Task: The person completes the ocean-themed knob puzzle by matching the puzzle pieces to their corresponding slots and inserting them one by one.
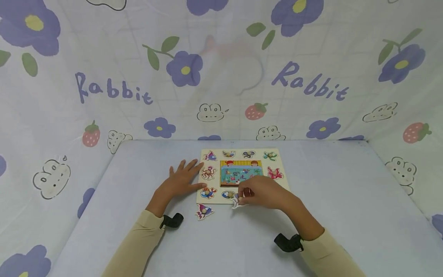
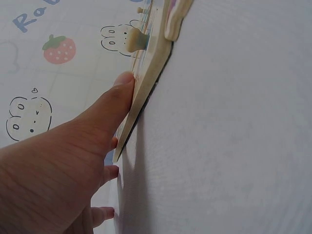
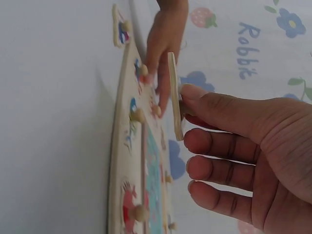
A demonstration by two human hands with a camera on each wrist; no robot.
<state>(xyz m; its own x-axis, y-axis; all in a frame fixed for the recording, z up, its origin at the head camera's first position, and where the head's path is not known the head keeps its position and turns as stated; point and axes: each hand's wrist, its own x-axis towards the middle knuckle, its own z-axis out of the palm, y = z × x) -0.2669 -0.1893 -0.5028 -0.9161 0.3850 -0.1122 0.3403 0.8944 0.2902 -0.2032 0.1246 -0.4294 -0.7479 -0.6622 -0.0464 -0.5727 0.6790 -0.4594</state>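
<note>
A wooden knob puzzle board (image 1: 281, 184) with sea-animal pieces round an aquarium picture lies flat on the table. My left hand (image 1: 180, 181) rests at its left side, fingers spread, fingertips and thumb right at the edge; in the left wrist view the thumb (image 2: 119, 90) is straight against the board. With thumb and fingertips, my right hand (image 1: 266, 192) pinches a thin puzzle piece (image 3: 174, 97) by its knob, tilted up over the board's front edge. Most of that piece's picture is hidden. A loose purple-and-pink fish piece (image 1: 204, 211) lies just in front of the board's left corner.
The pale table (image 1: 138, 161) runs back to a white curtain (image 1: 221, 84) printed with flowers, strawberries and rabbits, which also hangs at both sides. Wooden knobs (image 3: 140, 213) stand up from the board's pieces. A black wrist camera (image 1: 288, 243) sits on each wrist.
</note>
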